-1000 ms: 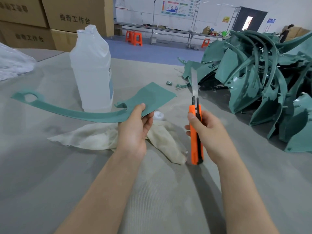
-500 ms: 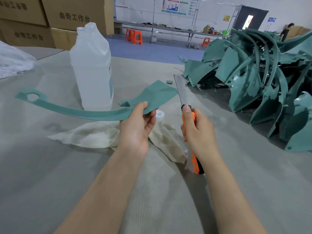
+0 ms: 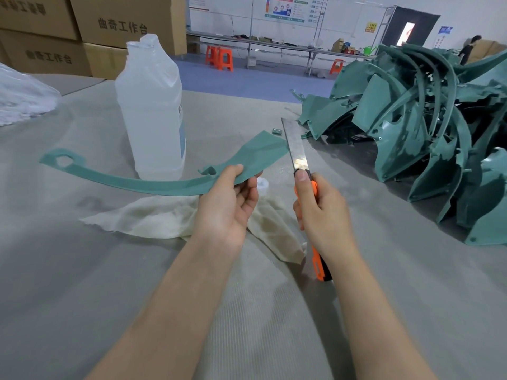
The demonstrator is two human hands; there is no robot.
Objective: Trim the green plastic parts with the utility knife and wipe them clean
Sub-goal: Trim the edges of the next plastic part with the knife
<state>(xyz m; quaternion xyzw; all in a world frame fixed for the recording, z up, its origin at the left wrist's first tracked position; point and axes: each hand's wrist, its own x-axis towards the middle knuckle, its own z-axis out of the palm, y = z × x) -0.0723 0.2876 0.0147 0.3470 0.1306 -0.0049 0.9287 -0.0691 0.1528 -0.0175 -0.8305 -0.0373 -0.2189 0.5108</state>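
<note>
A long curved green plastic part (image 3: 153, 182) is held above the table by my left hand (image 3: 227, 204), which grips it near its wide flat end. My right hand (image 3: 321, 212) grips an orange utility knife (image 3: 315, 242) with a long blade (image 3: 295, 145) extended; my thumb presses near the slider. The blade's edge lies right beside the wide end of the part. A cream cloth (image 3: 164, 219) lies crumpled on the table under my hands.
A large translucent plastic bottle (image 3: 151, 111) stands behind the part, its white cap (image 3: 262, 183) on the table. A big heap of green plastic parts (image 3: 428, 127) fills the right. A clear plastic bag (image 3: 22, 97) sits far left; cardboard boxes (image 3: 82, 26) stand behind.
My right hand slid up the knife handle and tilted the blade left, bringing it against the wide end of the part. My left hand kept its hold and lifted the part slightly.
</note>
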